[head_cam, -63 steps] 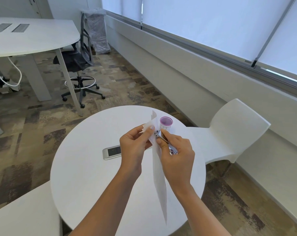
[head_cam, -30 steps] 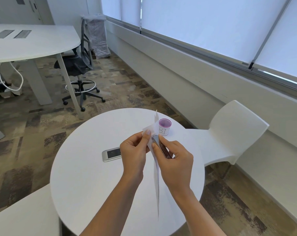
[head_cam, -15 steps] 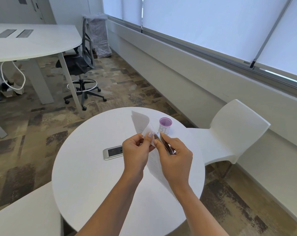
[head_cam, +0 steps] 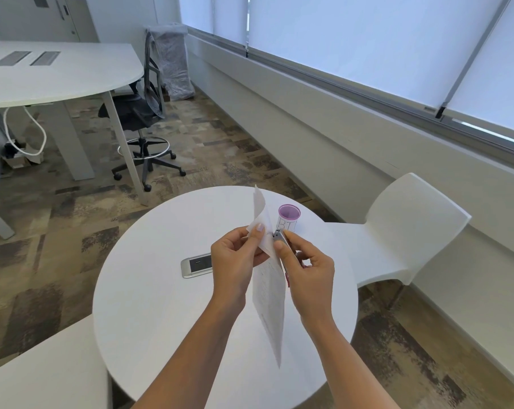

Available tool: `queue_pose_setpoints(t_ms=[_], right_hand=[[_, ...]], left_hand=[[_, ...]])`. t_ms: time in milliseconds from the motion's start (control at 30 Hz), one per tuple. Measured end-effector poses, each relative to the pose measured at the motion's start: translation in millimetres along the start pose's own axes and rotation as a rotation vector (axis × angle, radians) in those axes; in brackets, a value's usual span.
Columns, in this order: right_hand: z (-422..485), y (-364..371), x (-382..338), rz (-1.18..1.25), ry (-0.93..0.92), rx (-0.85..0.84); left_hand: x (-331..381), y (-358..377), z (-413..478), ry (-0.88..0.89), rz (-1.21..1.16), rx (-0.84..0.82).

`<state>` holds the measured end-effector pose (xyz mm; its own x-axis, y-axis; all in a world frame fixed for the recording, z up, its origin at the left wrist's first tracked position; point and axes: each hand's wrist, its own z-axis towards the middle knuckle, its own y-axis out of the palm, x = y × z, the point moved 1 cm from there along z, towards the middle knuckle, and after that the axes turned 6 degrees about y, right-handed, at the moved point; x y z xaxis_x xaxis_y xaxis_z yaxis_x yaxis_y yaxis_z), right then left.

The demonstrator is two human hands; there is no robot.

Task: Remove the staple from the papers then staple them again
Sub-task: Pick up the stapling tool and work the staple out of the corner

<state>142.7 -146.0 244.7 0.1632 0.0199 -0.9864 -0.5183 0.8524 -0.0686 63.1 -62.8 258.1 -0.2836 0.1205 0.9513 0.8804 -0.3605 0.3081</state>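
Left hand [head_cam: 235, 255] pinches the upper corner of the papers [head_cam: 269, 287] between thumb and fingers, holding them on edge above the round table [head_cam: 149, 305] so the corner faces the tool. Right hand [head_cam: 307, 268] is closed around a small metal stapler [head_cam: 280, 236] with its tip against that corner; whether its nose has caught the staple is too small to tell. The sheets hang downward between the forearms, the top page curling away toward the cup [head_cam: 288, 219] just behind the papers. A power outlet [head_cam: 197, 264] lies on the table left of the papers. Judged stage: staple removal under way.
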Motion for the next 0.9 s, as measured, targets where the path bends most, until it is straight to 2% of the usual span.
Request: queue_pose_setpoints(t_ms=[533, 733, 900], right_hand=[[-4.8, 26.4, -10.3, -0.36, -0.403, 0.1], [-11.7, 47.4, -9.1, -0.286, -0.34, 0.123], [-11.3, 59.9, -11.2, -0.097, -0.206, 0.099]], left_hand=[[10.6, -25.5, 13.0, 0.033, 0.074, -0.047], [14.6, -39.1, 16.8, 0.052, 0.086, -0.045], [19.0, -45.4, 21.8, 0.074, 0.052, -0.072]])
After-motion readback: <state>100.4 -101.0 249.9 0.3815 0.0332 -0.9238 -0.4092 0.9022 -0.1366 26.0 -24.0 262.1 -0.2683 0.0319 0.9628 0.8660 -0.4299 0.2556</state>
